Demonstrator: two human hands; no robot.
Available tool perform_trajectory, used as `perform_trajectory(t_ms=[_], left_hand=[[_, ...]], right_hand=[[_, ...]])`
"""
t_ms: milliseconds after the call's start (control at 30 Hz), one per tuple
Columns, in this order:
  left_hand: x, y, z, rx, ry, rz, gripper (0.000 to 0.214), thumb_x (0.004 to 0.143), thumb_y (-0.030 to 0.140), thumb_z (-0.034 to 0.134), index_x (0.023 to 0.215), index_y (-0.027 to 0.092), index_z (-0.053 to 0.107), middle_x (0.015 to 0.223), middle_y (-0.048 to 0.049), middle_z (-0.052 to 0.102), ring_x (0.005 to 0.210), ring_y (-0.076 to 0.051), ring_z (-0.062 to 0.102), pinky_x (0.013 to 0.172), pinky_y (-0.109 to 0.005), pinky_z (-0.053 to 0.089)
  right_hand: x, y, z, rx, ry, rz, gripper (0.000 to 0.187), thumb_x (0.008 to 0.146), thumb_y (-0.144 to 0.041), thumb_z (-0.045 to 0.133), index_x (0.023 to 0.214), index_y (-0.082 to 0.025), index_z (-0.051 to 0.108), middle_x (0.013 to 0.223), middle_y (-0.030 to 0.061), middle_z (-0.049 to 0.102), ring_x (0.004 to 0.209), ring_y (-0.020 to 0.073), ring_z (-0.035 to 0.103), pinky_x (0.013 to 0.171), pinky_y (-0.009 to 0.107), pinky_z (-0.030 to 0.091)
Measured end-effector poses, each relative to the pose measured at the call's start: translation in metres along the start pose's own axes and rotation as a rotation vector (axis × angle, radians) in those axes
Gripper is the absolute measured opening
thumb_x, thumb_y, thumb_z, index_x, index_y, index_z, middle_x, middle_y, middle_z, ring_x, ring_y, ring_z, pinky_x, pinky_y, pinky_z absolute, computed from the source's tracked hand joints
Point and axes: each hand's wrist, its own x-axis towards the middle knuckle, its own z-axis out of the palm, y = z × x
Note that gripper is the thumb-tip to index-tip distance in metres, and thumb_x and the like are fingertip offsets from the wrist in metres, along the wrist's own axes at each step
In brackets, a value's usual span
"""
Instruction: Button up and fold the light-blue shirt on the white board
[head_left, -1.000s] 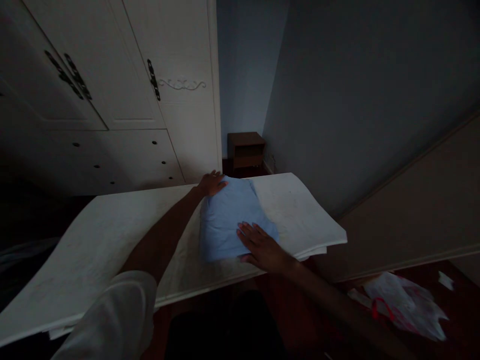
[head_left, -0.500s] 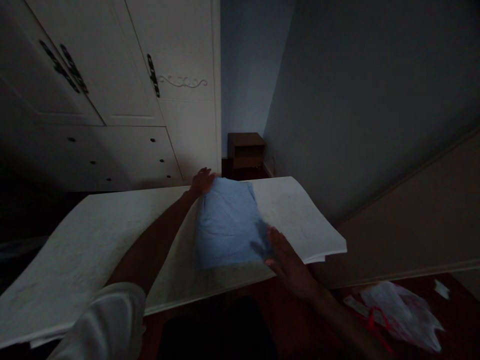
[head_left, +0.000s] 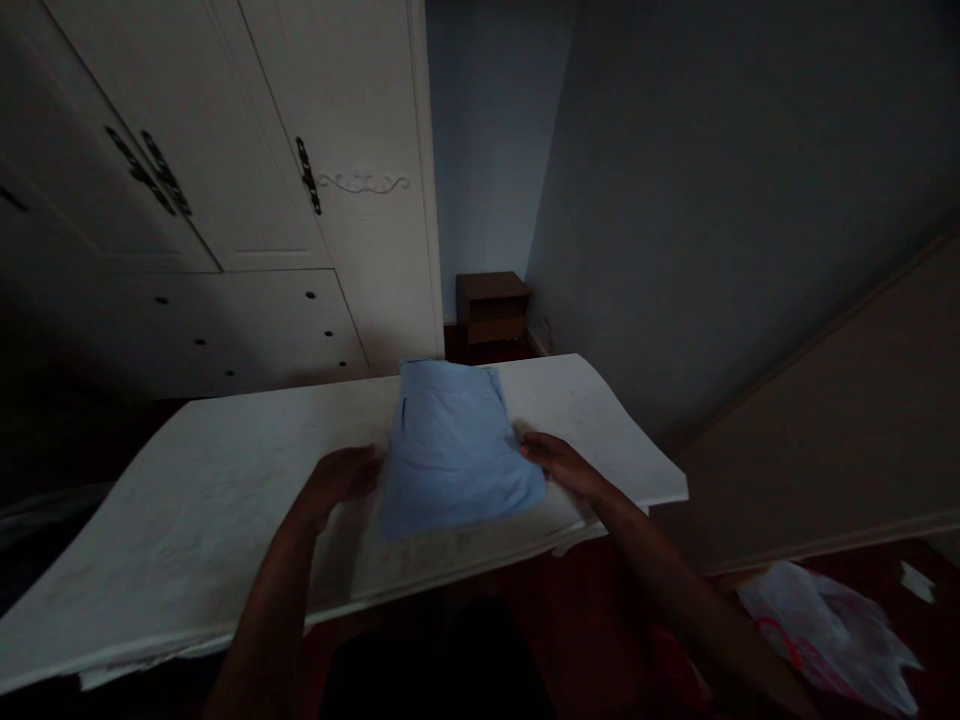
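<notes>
A folded light-blue cloth garment (head_left: 456, 440) lies on the white padded tabletop (head_left: 247, 480), with soft creases across it and a small dark slit near its upper left. My left hand (head_left: 341, 482) is beside the garment's left edge, palm inward, its fingers stretched toward the fabric; the fingertips are in shadow, so contact is hard to judge. At the opposite edge, my right hand (head_left: 559, 462) has its fingertips against the fabric, fingers extended and loosely bent. The cloth puckers near this hand at the lower right corner.
A white wardrobe (head_left: 375, 240) with dark handles and drawers stands behind the table on the left. Farther back is a small brown nightstand (head_left: 493, 290) by the wall. On the red floor at right lies a white plastic bag (head_left: 832, 620) with red parts.
My left hand has come back from the garment's far left corner to its left side. My right hand has moved slightly up against the right edge, where the cloth is now more rumpled.
</notes>
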Motion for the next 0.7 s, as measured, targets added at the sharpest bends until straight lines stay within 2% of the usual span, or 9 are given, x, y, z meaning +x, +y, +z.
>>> perform_trajectory(t_ms=[100,233,333,400,500,700], left_hand=[[-0.024,-0.009,0.000,0.056,-0.007,-0.038,0.053,0.047,0.054,0.082,0.080,0.016,0.067,0.076,-0.0081,0.073,0.065,-0.022,0.068,0.056,-0.032,0.054],[-0.040,-0.007,0.007,0.104,-0.052,-0.016,0.054,0.045,0.055,0.082,0.080,0.016,0.068,0.079,-0.0073,0.073,0.068,-0.022,0.069,0.059,-0.032,0.054],[-0.046,-0.004,0.013,0.212,-0.086,-0.040,0.058,0.045,0.061,0.080,0.078,0.015,0.068,0.077,-0.0079,0.072,0.066,-0.022,0.067,0.058,-0.033,0.054],[-0.049,-0.004,0.016,0.313,-0.060,-0.059,0.060,0.046,0.066,0.078,0.075,0.014,0.067,0.074,-0.0080,0.071,0.063,-0.022,0.066,0.055,-0.033,0.053],[-0.048,-0.007,0.018,0.406,-0.037,-0.058,0.062,0.046,0.069,0.076,0.073,0.015,0.064,0.066,-0.0060,0.067,0.059,-0.020,0.064,0.053,-0.032,0.052],[-0.041,-0.014,0.022,0.423,-0.094,-0.035,0.063,0.045,0.073,0.075,0.066,0.015,0.061,0.057,-0.0033,0.061,0.056,-0.020,0.062,0.054,-0.032,0.052]], right_hand=[[0.003,0.005,0.003,-0.017,0.026,-0.039,0.043,0.076,-0.041,0.069,0.115,-0.021,0.064,0.122,0.0093,0.066,0.111,0.0281,0.062,0.087,0.042,0.053],[0.004,0.004,0.007,-0.079,0.003,-0.098,0.031,0.073,-0.034,0.072,0.099,-0.018,0.069,0.110,0.0082,0.071,0.102,0.0260,0.065,0.086,0.038,0.052],[0.003,-0.006,0.007,-0.022,-0.075,0.007,0.025,0.076,-0.033,0.069,0.094,-0.015,0.069,0.093,0.0074,0.073,0.082,0.0218,0.067,0.072,0.032,0.053],[0.004,-0.012,0.006,0.055,-0.099,0.098,0.022,0.077,-0.033,0.069,0.090,-0.015,0.069,0.089,0.0072,0.073,0.076,0.0191,0.067,0.068,0.029,0.052],[0.010,-0.018,0.003,0.129,-0.117,0.193,0.018,0.076,-0.030,0.072,0.085,-0.015,0.069,0.091,0.0075,0.074,0.078,0.0178,0.067,0.073,0.029,0.053],[0.024,-0.024,0.001,0.037,-0.105,0.283,0.018,0.076,-0.031,0.075,0.083,-0.016,0.068,0.086,0.0059,0.074,0.078,0.0166,0.066,0.077,0.029,0.053]])
